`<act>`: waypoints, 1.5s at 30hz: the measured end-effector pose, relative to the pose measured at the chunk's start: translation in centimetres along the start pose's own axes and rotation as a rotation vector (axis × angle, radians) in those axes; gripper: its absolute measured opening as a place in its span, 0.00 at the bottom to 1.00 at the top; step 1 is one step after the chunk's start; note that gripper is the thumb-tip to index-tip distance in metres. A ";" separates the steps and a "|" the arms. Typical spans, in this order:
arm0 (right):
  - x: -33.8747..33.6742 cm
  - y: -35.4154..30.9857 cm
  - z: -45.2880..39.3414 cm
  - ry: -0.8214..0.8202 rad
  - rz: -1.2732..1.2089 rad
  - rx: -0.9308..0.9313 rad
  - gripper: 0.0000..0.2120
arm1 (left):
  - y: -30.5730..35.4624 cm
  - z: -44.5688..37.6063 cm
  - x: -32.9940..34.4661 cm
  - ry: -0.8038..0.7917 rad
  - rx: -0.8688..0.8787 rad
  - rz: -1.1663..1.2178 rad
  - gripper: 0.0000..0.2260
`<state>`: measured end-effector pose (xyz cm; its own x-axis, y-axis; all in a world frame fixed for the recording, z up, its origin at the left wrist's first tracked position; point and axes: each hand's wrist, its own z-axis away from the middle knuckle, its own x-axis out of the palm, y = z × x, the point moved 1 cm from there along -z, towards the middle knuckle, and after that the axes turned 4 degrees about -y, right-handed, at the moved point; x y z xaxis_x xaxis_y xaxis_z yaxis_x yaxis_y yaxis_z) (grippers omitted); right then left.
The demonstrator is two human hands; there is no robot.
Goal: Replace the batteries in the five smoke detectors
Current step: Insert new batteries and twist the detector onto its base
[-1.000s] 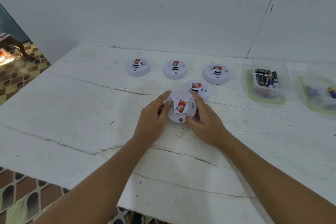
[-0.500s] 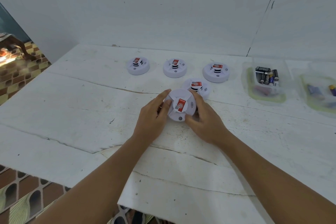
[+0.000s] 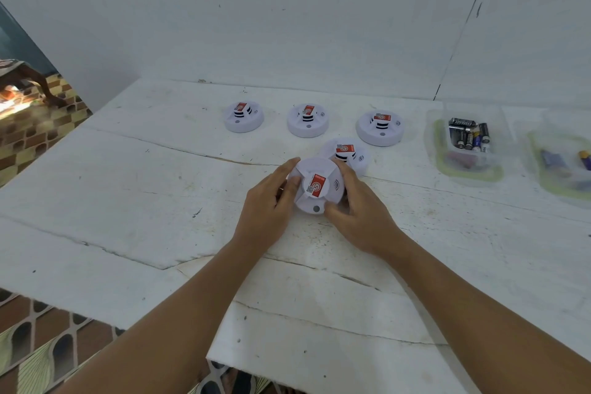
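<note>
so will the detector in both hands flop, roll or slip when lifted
The held detector looks like rigid moulded plastic, so probably stiff and light. Its smooth round rim may slip; the left hand and right hand gripping opposite sides should steady it.

White cracked table (image 3: 128,189), tiled floor (image 3: 38,345)

We had three detectors (image 3: 307,120) in a row at the back, a fourth (image 3: 347,152) before them, a fifth (image 3: 318,185) nearest, tubs (image 3: 467,150) to the right.
</note>
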<state>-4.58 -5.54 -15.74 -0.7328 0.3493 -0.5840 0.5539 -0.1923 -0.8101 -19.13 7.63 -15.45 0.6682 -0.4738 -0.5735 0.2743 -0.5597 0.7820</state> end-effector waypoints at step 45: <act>0.2 0.8 -0.6 -0.003 0.005 -0.030 0.34 | -0.2 0.2 0.4 0.037 0.008 -0.127 0.18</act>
<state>-4.03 -5.02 -16.43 -0.7314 0.3456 -0.5879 0.5690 -0.1659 -0.8054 -19.08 7.43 -15.83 0.6534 -0.3739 -0.6583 0.3527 -0.6191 0.7017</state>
